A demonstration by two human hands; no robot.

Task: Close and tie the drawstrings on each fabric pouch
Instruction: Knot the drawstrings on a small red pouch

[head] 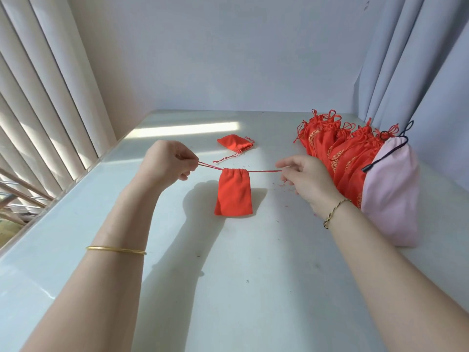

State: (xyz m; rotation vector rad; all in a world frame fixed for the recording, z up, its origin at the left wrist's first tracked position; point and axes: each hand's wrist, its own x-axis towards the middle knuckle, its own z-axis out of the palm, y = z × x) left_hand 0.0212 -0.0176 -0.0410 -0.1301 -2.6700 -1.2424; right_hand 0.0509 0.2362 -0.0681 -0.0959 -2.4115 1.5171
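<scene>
Open room lay on the near half of the table (241, 275), between the two forearms. Across the middle hung the red pouch (233, 191), its drawstring (264, 171) pinched taut between the left hand (167, 161) and the right hand (304, 179). Behind it lay a closed pouch (234, 143), with free surface on either side. A heap of red pouches (337, 153) and a pink bag (396, 199) blocked the right edge (close against the right wrist), and blinds (38, 110) walled the left.

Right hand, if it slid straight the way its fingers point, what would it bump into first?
Probably the gathered top of the red pouch, along the drawstring that the right hand pinches; depth is unclear.
</scene>
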